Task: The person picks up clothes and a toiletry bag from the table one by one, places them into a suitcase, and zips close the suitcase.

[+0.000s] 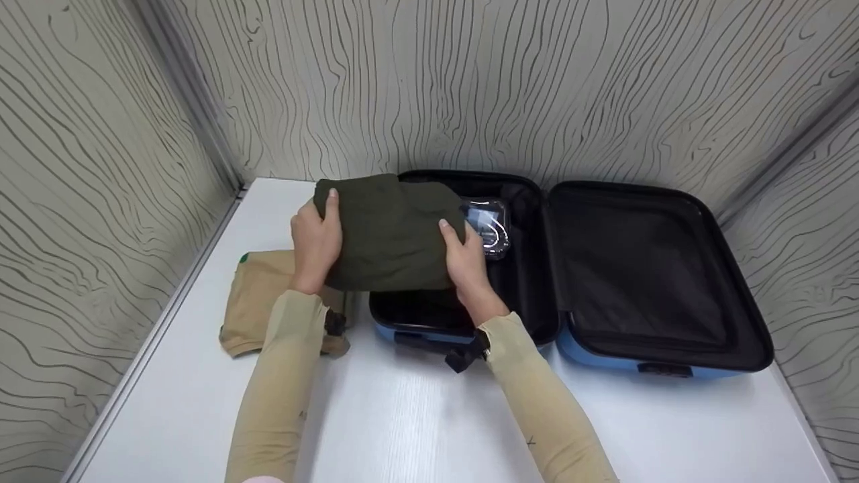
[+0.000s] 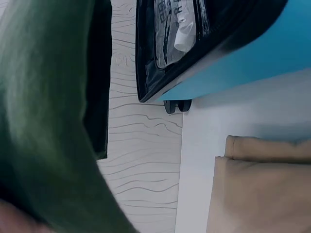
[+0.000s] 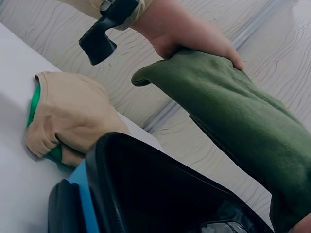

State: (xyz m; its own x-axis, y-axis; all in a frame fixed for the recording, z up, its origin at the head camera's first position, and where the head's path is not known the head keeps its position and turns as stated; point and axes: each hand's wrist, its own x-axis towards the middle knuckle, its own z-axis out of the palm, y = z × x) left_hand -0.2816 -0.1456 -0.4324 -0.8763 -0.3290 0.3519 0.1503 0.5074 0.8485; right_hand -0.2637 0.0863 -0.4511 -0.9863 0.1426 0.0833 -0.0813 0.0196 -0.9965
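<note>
A folded dark green cloth is held up between both hands, over the left part of the open suitcase. My left hand grips its left side with the thumb on top; my right hand pinches the right edge, thumb on top. The fingers beneath are hidden. In the left wrist view the green cloth fills the left side. The right wrist view shows the cloth sloping down from the left hand.
The blue suitcase lies open on the white table, with a clear pouch in its left half. Folded tan cloth lies left of the suitcase, partly under the left forearm. Patterned walls stand behind and at the sides.
</note>
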